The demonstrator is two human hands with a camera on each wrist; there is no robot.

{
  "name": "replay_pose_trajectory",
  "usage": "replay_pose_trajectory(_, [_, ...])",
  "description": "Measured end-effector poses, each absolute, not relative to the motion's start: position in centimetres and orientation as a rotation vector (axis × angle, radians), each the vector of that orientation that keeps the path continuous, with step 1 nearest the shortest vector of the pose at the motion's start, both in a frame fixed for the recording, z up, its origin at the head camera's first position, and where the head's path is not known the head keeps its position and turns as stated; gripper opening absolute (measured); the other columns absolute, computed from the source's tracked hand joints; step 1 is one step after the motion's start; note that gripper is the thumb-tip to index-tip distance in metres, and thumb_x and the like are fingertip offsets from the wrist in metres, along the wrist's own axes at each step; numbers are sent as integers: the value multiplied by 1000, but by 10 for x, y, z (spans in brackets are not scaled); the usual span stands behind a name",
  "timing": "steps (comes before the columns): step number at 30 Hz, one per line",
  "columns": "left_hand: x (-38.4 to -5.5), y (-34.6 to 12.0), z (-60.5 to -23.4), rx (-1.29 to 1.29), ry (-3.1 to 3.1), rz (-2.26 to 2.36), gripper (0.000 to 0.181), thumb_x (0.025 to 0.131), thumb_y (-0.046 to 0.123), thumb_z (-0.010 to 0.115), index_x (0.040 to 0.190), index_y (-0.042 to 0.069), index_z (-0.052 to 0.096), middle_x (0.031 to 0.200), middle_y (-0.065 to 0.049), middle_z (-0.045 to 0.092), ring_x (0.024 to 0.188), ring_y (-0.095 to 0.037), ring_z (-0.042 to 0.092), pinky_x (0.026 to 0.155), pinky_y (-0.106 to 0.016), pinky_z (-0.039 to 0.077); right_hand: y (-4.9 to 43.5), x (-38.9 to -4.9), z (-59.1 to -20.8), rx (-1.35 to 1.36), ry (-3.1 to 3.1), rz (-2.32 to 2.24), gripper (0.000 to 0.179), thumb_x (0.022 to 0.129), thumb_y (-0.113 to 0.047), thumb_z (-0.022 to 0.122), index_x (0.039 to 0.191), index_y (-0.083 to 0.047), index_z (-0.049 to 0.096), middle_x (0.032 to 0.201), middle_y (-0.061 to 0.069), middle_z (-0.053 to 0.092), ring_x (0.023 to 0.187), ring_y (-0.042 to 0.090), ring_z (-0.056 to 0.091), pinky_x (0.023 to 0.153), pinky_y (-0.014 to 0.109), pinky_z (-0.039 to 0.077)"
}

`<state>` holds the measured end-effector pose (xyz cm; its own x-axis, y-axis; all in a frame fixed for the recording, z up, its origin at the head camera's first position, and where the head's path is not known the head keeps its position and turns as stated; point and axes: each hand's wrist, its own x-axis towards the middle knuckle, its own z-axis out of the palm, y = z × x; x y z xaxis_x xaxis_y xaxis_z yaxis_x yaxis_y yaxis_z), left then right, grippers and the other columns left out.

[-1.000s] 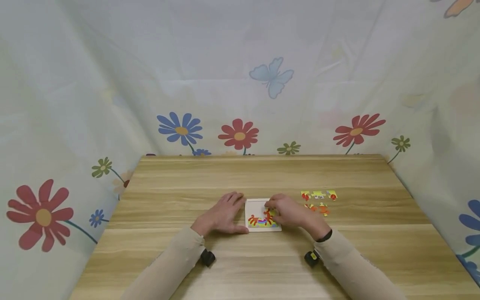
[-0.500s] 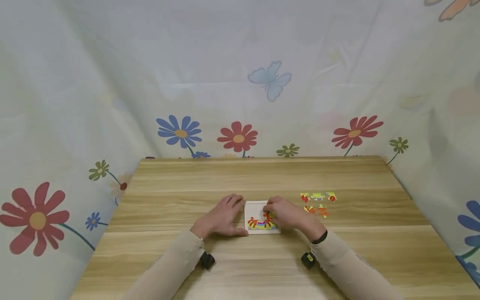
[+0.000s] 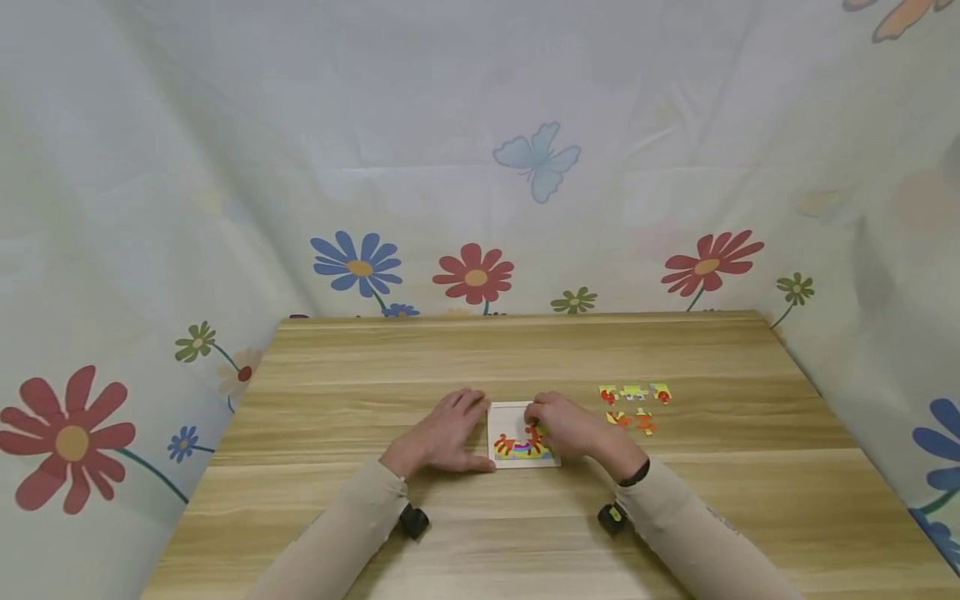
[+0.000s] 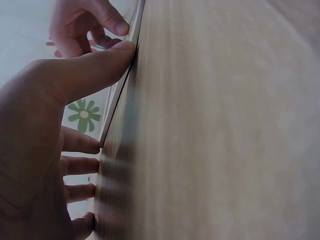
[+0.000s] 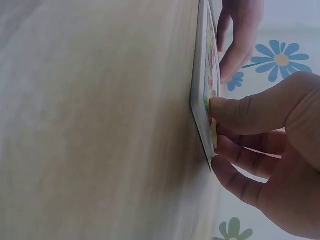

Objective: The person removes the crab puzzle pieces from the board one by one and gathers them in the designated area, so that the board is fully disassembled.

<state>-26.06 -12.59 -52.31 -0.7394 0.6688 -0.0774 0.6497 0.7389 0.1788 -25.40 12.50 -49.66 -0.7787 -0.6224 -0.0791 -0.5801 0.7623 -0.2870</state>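
A small white puzzle tray (image 3: pixel 508 417) lies on the table, its near part filled with joined jigsaw pieces (image 3: pixel 516 450) in red, yellow and purple. My left hand (image 3: pixel 447 433) rests along the tray's left side, fingers extended. In the left wrist view its thumb (image 4: pixel 117 56) touches the tray edge. Over the tray's right side, my right hand (image 3: pixel 567 427) has its fingers bent and pinches a puzzle piece (image 5: pixel 214 134), mostly hidden by the thumb and fingertips. The right thumb (image 5: pixel 225 111) presses close over the laid pieces.
Several loose puzzle pieces (image 3: pixel 634 392) lie in two short rows to the right of the tray, beyond the right hand. The wood-grain table (image 3: pixel 420 358) ends at a flower-printed curtain (image 3: pixel 420 167) behind and at both sides.
The head view has shifted slightly. My right hand stays at the tray's right side with small finger movements, its wrist drawn a little leftward. My left hand keeps its place.
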Motion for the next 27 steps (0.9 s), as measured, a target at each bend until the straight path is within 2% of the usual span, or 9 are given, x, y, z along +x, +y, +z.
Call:
replay_pose_trajectory(9, [-260,-126,-523,1067,2803,226,107,77,79,56,151,5,32,155,-14,30,144,-32,25,120,-46,21,126,-252,-495,-942,2803,-389,21,86,-5,71,105,-10,63,101,1,57,101,20,55,91,38,51])
replay_pose_trajectory(27, [-258,-125,-518,1084,2804,220,106,77,76,59,151,4,32,154,-16,32,143,-33,27,120,-46,21,136,-250,-494,-963,2811,-514,27,83,-11,76,107,-10,62,97,-1,57,89,14,55,82,36,52])
